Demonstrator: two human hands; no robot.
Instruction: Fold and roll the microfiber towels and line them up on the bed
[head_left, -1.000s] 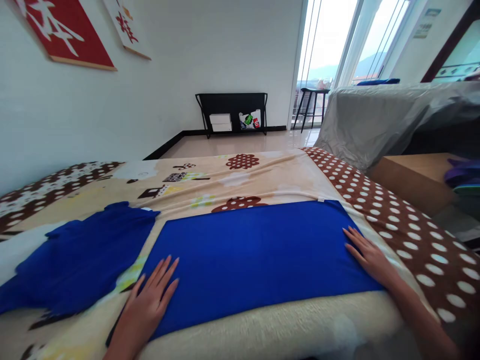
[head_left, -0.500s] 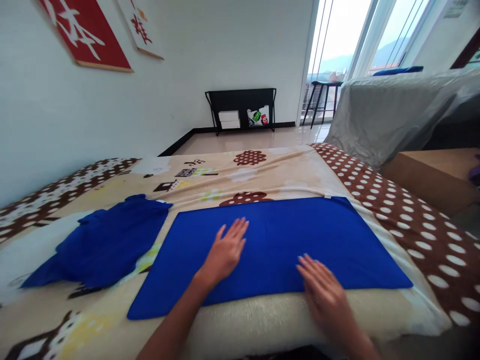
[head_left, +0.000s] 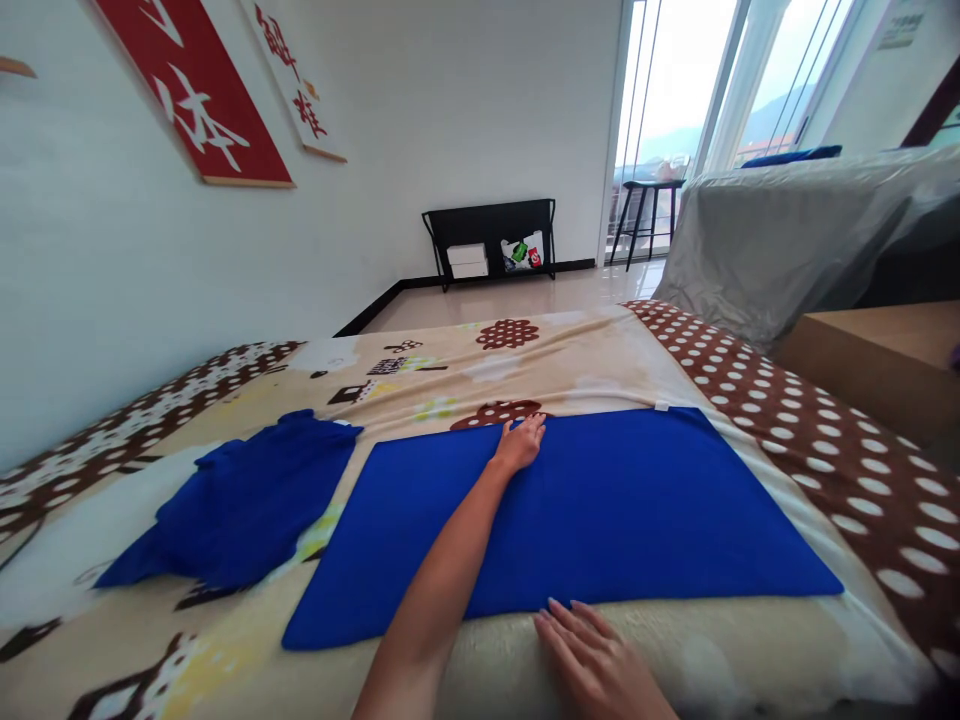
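A flat blue cloth [head_left: 637,510], wide and smooth, lies across the bed, with a small white tag at its far edge. My left hand [head_left: 521,445] reaches over it, fingers stretched forward and slightly bent at the middle of that far edge. Close to me, my right hand [head_left: 596,655] rests with fingers extended at the cloth's near edge, on the pale edge of the bed. Neither hand visibly lifts any fabric. To the left lies a second blue cloth [head_left: 251,510], crumpled and apart from the flat one.
Under both cloths spreads a patterned blanket [head_left: 585,355] with a brown dotted border. A cardboard box [head_left: 877,360] and plastic-covered furniture [head_left: 757,240] stand at the right. Against the far wall is a black rack [head_left: 491,235]; a stool [head_left: 645,215] stands by the window.
My left hand has moved away from me, from the cloth's middle to its far edge. My right hand has drawn back and left to the near edge. The camera view has shifted slightly.
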